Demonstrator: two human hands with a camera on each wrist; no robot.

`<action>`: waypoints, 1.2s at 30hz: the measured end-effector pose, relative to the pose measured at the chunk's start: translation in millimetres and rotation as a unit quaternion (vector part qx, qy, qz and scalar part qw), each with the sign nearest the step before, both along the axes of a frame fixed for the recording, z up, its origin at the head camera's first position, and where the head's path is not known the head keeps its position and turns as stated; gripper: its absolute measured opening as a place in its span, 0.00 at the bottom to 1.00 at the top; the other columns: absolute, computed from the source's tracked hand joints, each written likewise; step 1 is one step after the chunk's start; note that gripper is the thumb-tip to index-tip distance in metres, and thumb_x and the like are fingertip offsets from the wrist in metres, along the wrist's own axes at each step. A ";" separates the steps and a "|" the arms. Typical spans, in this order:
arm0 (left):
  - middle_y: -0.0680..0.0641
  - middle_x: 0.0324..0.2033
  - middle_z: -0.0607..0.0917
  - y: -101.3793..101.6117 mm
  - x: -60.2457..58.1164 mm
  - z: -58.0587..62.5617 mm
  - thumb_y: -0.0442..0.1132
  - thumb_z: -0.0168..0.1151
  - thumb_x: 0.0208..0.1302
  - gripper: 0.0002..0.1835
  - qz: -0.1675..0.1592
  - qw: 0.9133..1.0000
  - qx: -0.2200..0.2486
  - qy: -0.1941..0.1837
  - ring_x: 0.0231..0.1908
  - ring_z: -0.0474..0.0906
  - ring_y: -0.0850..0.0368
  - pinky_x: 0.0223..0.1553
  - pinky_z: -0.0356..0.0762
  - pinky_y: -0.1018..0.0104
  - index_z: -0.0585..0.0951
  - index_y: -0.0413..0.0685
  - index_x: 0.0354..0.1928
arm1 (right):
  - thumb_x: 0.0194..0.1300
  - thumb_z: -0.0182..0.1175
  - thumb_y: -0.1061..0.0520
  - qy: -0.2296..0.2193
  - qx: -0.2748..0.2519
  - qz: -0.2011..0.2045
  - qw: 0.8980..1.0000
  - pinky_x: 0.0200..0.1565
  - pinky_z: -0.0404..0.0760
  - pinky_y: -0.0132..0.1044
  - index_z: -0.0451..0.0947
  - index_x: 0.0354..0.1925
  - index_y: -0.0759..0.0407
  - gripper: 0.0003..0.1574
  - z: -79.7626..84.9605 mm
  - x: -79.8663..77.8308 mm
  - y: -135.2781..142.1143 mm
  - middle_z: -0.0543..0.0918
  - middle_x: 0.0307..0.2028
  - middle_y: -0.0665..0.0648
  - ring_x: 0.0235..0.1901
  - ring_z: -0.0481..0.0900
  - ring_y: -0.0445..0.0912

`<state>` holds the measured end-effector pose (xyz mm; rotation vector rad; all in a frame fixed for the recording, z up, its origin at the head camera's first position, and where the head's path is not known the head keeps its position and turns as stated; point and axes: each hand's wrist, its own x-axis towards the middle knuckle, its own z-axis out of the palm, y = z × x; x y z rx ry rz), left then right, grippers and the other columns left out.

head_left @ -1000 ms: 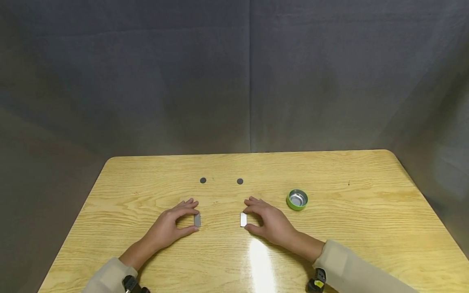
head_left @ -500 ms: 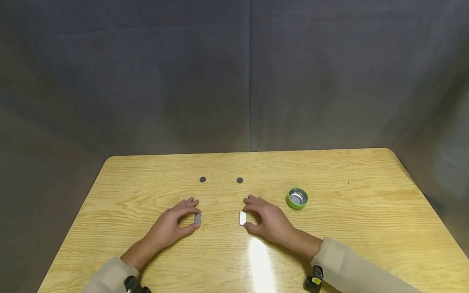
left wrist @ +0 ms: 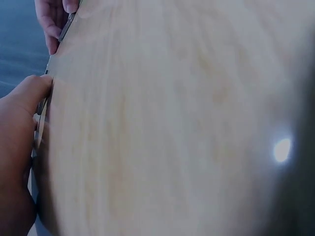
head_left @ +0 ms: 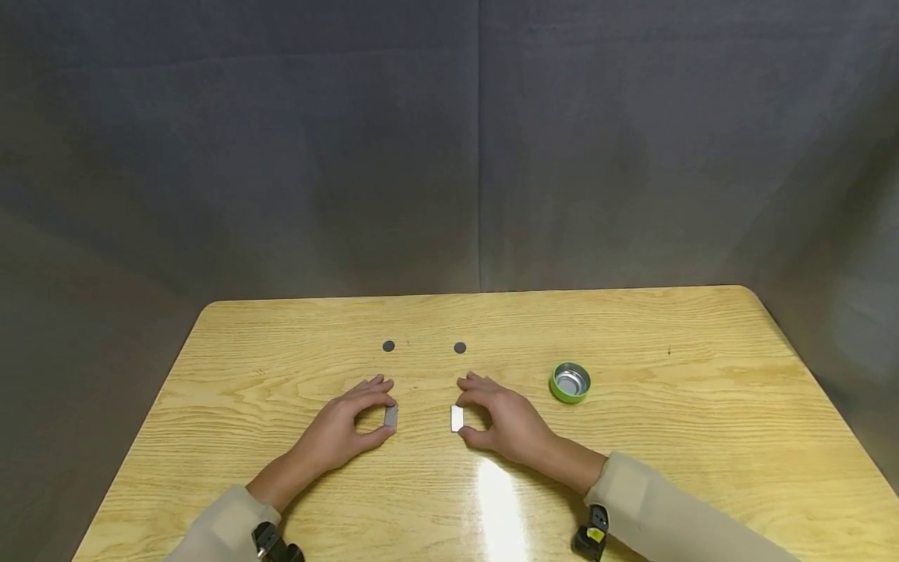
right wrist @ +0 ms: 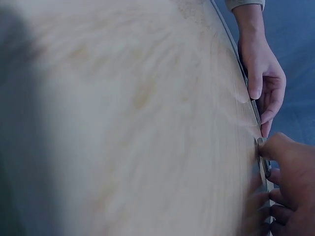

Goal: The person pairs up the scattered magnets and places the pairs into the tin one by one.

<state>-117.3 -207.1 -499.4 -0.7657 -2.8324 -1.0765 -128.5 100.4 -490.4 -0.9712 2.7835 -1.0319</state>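
My left hand (head_left: 344, 428) pinches a small flat grey rectangular piece (head_left: 391, 417) by its two short ends, thumb at the near end and index finger at the far end. Opposite it, my right hand (head_left: 511, 421) pinches a similar piece (head_left: 457, 418) that shines white in the head view. Both pieces lie low over the wooden table, facing each other with a strip of bare wood between them. In the right wrist view the thin edge of the right piece (right wrist: 264, 157) shows between thumb and fingers.
Two dark round discs (head_left: 389, 346) lie farther back on the wooden table (head_left: 281, 336). A small green-rimmed metal bowl (head_left: 570, 382) stands to the right of my right hand. A grey curtain (head_left: 393, 156) hangs behind the table, and a bright reflection shows at the near middle.
Both hands have moved inward with their pieces, so the gap between the pieces is narrower. The discs and the bowl stay where they were.
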 end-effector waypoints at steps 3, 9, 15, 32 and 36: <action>0.46 0.67 0.77 3.7 -1.0 0.0 0.42 0.76 0.61 0.20 -0.003 1.000 0.003 -0.001 0.71 0.67 0.46 0.70 0.64 0.45 0.85 0.50 0.55 | 0.59 0.75 0.53 0.001 -0.001 0.000 1.000 0.69 0.69 0.51 0.84 0.52 0.58 0.23 0.7 0.1 -1.1 0.77 0.66 0.59 0.70 0.69 0.53; 0.45 0.67 0.77 13.6 -3.1 0.9 0.44 0.75 0.62 0.19 0.002 1.000 0.001 -0.017 0.72 0.65 0.45 0.70 0.64 0.43 0.85 0.51 0.54 | 0.61 0.74 0.52 -0.007 0.002 -0.002 1.000 0.68 0.70 0.53 0.84 0.53 0.57 0.23 -0.3 -0.7 -5.6 0.77 0.66 0.59 0.71 0.68 0.53; 0.46 0.68 0.76 19.8 -5.2 2.5 0.44 0.75 0.63 0.19 0.005 1.000 -0.002 -0.022 0.73 0.64 0.46 0.70 0.63 0.43 0.84 0.51 0.55 | 0.61 0.73 0.52 -0.004 0.001 -0.010 1.000 0.66 0.72 0.55 0.84 0.52 0.57 0.22 0.2 -1.3 -8.7 0.77 0.66 0.59 0.71 0.68 0.55; 0.46 0.67 0.77 27.6 -6.9 3.1 0.45 0.74 0.63 0.18 0.007 1.000 -0.011 -0.027 0.72 0.65 0.47 0.71 0.64 0.46 0.85 0.51 0.54 | 0.60 0.74 0.52 -0.007 0.014 -0.007 1.000 0.69 0.69 0.51 0.84 0.51 0.57 0.22 2.4 -5.2 -17.0 0.78 0.65 0.60 0.71 0.69 0.53; 0.46 0.68 0.76 28.3 -7.1 3.8 0.45 0.74 0.63 0.18 0.005 0.999 -0.009 -0.031 0.73 0.64 0.48 0.71 0.63 0.45 0.85 0.51 0.54 | 0.60 0.73 0.52 -0.010 0.013 -0.007 1.000 0.68 0.70 0.52 0.84 0.51 0.56 0.22 3.2 -5.7 -19.2 0.78 0.65 0.60 0.71 0.69 0.54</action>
